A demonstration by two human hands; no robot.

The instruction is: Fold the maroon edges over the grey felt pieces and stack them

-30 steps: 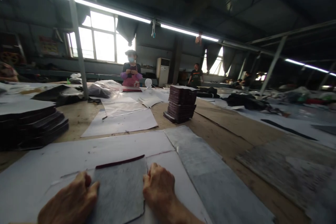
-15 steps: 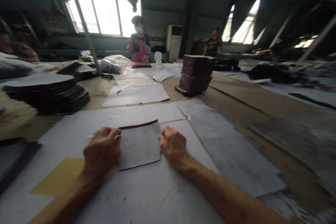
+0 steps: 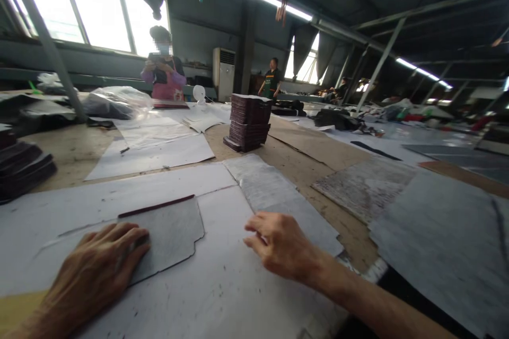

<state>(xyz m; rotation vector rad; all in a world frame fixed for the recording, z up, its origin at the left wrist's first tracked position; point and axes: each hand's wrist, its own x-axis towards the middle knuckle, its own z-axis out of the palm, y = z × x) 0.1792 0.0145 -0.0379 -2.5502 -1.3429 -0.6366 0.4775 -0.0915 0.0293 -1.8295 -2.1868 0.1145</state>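
A grey-backed flat piece of material (image 3: 175, 238) with a dark red strip along its far edge lies on white paper (image 3: 222, 286). My left hand (image 3: 101, 259) rests palm down over its left part, fingers stretched out. Between that thumb and forefinger is a small dark spot that I cannot make out. To the right of the piece, my right hand (image 3: 280, 243) is over the white paper, apart from the piece. Its thumb and fingers are slightly apart, with nothing visible between them. A long greyish sheet (image 3: 274, 185) lies beyond the right hand.
A tall stack of dark red pieces (image 3: 250, 122) stands ahead; another dark stack (image 3: 24, 169) is at far left. A yellow sheet (image 3: 16, 307) shows at lower left. Grey sheets (image 3: 441, 238) lie right. Across the table stands a person (image 3: 165, 69); another person (image 3: 272, 79) is farther back.
My right hand has let go of the piece's right edge and moved away to the right. My left hand has flattened onto the piece. The view has turned right.
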